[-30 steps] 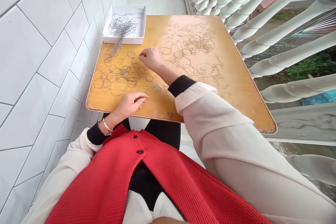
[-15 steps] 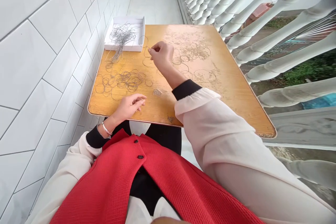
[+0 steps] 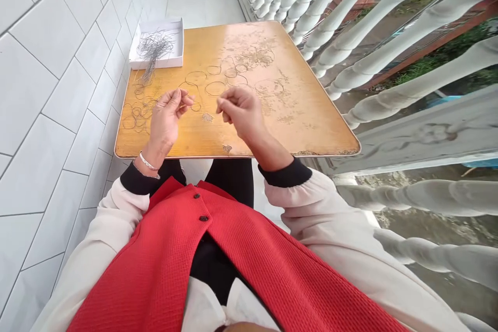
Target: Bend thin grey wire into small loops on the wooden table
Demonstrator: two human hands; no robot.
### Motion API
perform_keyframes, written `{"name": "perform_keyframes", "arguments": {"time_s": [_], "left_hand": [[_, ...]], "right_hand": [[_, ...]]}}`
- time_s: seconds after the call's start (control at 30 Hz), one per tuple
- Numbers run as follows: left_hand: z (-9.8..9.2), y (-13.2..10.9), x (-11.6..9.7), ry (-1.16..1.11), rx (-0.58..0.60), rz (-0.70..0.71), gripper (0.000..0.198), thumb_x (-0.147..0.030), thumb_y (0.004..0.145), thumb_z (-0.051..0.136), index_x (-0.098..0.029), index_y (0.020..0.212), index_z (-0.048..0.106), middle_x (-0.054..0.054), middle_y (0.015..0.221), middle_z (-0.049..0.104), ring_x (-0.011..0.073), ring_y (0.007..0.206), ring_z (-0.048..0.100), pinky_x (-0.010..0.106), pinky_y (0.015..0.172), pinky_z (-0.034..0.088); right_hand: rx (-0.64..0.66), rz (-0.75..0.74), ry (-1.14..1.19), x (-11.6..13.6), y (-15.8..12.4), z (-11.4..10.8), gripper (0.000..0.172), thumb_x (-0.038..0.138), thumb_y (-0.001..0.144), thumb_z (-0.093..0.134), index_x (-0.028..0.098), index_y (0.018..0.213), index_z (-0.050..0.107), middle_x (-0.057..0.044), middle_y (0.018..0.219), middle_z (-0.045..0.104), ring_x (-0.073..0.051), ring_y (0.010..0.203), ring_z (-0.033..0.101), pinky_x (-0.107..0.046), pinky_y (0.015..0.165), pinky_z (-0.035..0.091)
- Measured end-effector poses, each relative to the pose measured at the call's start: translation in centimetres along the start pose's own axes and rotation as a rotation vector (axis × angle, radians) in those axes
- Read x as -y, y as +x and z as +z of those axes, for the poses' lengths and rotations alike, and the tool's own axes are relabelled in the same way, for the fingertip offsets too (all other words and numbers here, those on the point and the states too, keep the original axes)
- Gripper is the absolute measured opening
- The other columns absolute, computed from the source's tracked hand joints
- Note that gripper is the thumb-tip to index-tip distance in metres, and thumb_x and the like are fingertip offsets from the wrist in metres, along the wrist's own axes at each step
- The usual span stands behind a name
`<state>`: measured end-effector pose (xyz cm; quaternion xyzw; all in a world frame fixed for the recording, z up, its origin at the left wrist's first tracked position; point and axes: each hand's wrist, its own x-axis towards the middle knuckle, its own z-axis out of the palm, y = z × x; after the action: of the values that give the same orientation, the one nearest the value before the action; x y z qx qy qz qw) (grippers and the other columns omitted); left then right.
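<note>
While your left hand (image 3: 165,116) and right hand (image 3: 244,110) face each other, fingers curled, whether pinching anything impossible to tell, you seem mid-handling; next calls for fine fingertip control. Thin loops (image 3: 137,114) lie about the table (image 3: 202,140).

The worn yellow-brown table (image 3: 202,140) bears a white box (image 3: 169,63) and scattered thin loops (image 3: 230,72), apparently of wire.

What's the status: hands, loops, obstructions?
Left hand, right hand over table, both curled; grip unclear. Thin loops scattered on it. White box back left, clear of both hands.
</note>
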<state>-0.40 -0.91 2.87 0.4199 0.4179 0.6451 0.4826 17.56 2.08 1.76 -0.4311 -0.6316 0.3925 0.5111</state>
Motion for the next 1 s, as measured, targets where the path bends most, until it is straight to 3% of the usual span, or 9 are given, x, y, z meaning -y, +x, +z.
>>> {"name": "perform_keyframes", "arguments": {"time_s": [0.1, 0.2, 0.3, 0.4, 0.67, 0.77, 0.83, 0.93, 1.0], "left_hand": [[-0.4, 0.2, -0.6, -0.004, 0.037, -0.050, 0.027, -0.037, 0.102, 0.056, -0.020, 0.083, 0.064, -0.005, 0.060, 0.056, 0.0076, 0.071, 0.067, 0.019, 0.068, 0.051], [-1.1, 0.4, -1.3, 0.106, 0.129, -0.111, 0.031, -0.036, 0.100, 0.060, -0.019, 0.074, 0.062, -0.007, 0.053, 0.043, 0.0051, 0.049, 0.049, 0.020, 0.054, 0.043], [-2.1, 0.4, -2.2, 0.236, 0.302, -0.165, 0.028, -0.031, 0.093, 0.068, -0.017, 0.069, 0.065, -0.007, 0.048, 0.040, 0.0040, 0.042, 0.036, 0.021, 0.046, 0.032], [-3.1, 0.3, -3.1, 0.361, 0.426, -0.186, 0.022, -0.025, 0.087, 0.070, -0.016, 0.067, 0.070, -0.006, 0.044, 0.040, 0.0049, 0.041, 0.034, 0.022, 0.045, 0.028], [-4.4, 0.4, -4.0, 0.427, 0.383, -0.106, 0.017, -0.020, 0.087, 0.066, -0.016, 0.072, 0.073, -0.005, 0.045, 0.042, 0.0049, 0.042, 0.036, 0.020, 0.045, 0.030], [-4.6, 0.4, -4.2, 0.452, 0.348, -0.079, 0.017, -0.017, 0.086, 0.064, -0.016, 0.071, 0.073, -0.005, 0.046, 0.043, 0.0048, 0.043, 0.037, 0.018, 0.043, 0.030], [-4.4, 0.3, -4.4, 0.480, 0.340, -0.076, 0.018, -0.015, 0.086, 0.064, -0.016, 0.070, 0.072, -0.005, 0.046, 0.044, 0.0048, 0.043, 0.038, 0.018, 0.044, 0.031], [-3.3, 0.0, -4.5, 0.498, 0.344, -0.064, 0.020, -0.012, 0.088, 0.062, -0.015, 0.069, 0.071, -0.006, 0.046, 0.045, 0.0045, 0.043, 0.039, 0.018, 0.046, 0.034], [-2.5, -0.3, -4.5, 0.501, 0.355, -0.045, 0.022, -0.012, 0.090, 0.061, -0.015, 0.071, 0.071, -0.005, 0.047, 0.046, 0.0046, 0.044, 0.041, 0.019, 0.048, 0.035]], "right_hand": [[-0.128, 0.044, 0.141, -1.4, -0.1, -1.6, 0.041, 0.059, 0.088, 0.066, 0.025, 0.075, 0.047, 0.003, 0.068, 0.060, -0.009, 0.046, 0.047, -0.026, 0.045, 0.039], [-0.237, 0.039, 0.127, -2.8, -0.1, -3.0, 0.045, 0.065, 0.089, 0.059, 0.026, 0.074, 0.044, 0.001, 0.069, 0.060, -0.012, 0.052, 0.055, -0.028, 0.049, 0.045], [-0.312, 0.020, 0.069, -3.8, 0.0, -4.4, 0.044, 0.068, 0.091, 0.053, 0.027, 0.075, 0.045, -0.001, 0.071, 0.061, -0.016, 0.061, 0.063, -0.031, 0.054, 0.052], [-0.360, 0.031, 0.081, -4.5, 0.1, -5.3, 0.039, 0.062, 0.092, 0.053, 0.027, 0.077, 0.048, -0.002, 0.076, 0.065, -0.018, 0.070, 0.068, -0.034, 0.061, 0.057], [-0.389, 0.129, 0.131, -6.7, 0.7, -6.5, 0.027, 0.050, 0.089, 0.061, 0.028, 0.078, 0.051, -0.002, 0.077, 0.068, -0.018, 0.071, 0.069, -0.033, 0.058, 0.057], [-0.548, 0.099, 0.078, -5.5, 0.1, -7.2, 0.015, 0.040, 0.087, 0.061, 0.029, 0.082, 0.051, -0.002, 0.074, 0.066, -0.017, 0.063, 0.063, -0.034, 0.056, 0.051], [-0.637, -0.010, 0.015, -3.7, -1.1, -6.8, 0.011, 0.032, 0.084, 0.062, 0.029, 0.089, 0.052, -0.003, 0.080, 0.068, -0.018, 0.059, 0.061, -0.036, 0.057, 0.049], [-0.491, -0.166, -0.204, -0.7, -3.2, -4.5, 0.017, 0.040, 0.093, 0.055, 0.029, 0.103, 0.062, -0.007, 0.096, 0.074, -0.022, 0.074, 0.069, -0.040, 0.067, 0.055], [-0.182, -0.250, -0.392, 0.5, -4.0, -2.4, 0.028, 0.046, 0.094, 0.057, 0.030, 0.116, 0.066, -0.008, 0.115, 0.074, -0.026, 0.095, 0.071, -0.043, 0.081, 0.057]]}}
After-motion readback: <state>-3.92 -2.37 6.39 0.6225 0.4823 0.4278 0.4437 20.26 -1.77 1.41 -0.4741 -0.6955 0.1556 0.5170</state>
